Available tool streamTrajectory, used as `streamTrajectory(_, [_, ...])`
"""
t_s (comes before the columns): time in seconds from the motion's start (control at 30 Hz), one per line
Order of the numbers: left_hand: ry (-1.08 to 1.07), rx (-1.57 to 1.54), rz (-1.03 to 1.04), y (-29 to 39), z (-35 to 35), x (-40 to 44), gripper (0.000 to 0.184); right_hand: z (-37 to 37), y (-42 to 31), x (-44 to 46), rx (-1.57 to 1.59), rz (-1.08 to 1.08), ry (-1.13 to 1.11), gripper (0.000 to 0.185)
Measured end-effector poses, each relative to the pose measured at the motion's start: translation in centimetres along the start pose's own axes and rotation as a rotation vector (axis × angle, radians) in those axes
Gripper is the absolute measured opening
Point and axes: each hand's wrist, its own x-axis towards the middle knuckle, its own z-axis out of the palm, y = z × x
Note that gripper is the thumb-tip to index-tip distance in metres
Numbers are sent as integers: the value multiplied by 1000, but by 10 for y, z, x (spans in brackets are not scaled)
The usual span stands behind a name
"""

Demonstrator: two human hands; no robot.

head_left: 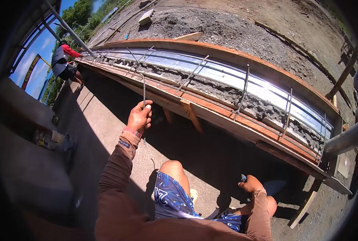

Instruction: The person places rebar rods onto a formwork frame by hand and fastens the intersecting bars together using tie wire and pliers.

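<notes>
My left hand [140, 115] is closed around a thin ribbed steel rebar [144, 90], held upright in front of the formwork. Its upper end bends over by the near board, and a short length shows below my fist. My right hand [251, 184], low beside my knee, grips a tool whose blue-grey end [243, 177] sticks out past the thumb. A dark, blade-like shape lies in shade beyond that hand; whether it belongs to the tool I cannot tell. Ahead stands the long wooden formwork [215, 105], with rough concrete [227, 95] and several rebars inside.
Shiny metal sheeting [239, 78] lines the far side of the formwork. Wooden props [191, 116] brace its near side. A person [62, 60] bends at its far left end. Gravel [211, 30] and a concrete block [146, 17] lie beyond; a metal post [345, 140] stands right.
</notes>
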Motion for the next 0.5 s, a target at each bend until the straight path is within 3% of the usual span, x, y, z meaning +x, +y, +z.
streamTrajectory(0.07, [105,114,41,15,-6,34,18,4,-1,-12,-14,43,24,49])
streamTrajectory(0.1, [35,67,12,19,-17,68,20,2,-2,-15,-35,76,32,51])
streamTrajectory(0.17, [84,495,302,7,-39,174,17,6,0,-20,-55,120,0,57])
streamTrajectory(0.2, [15,395,124,27,-32,190,17,10,3,-22,-54,132,0,57])
streamTrajectory(0.23, [-37,347,116,29,-32,218,18,13,2,-22,-49,144,3,56])
streamTrajectory(0.27, [121,400,59,35,-17,230,19,14,-1,-25,-48,162,-4,55])
streamTrajectory(0.37, [247,876,199,21,-11,293,29,18,-13,-37,-1,216,-19,54])
streamTrajectory(0.43, [184,1156,234,26,4,304,31,27,-7,-39,46,237,-4,54])
streamTrajectory(0.5, [156,1196,210,26,14,309,31,37,0,-42,-8,237,-14,55])
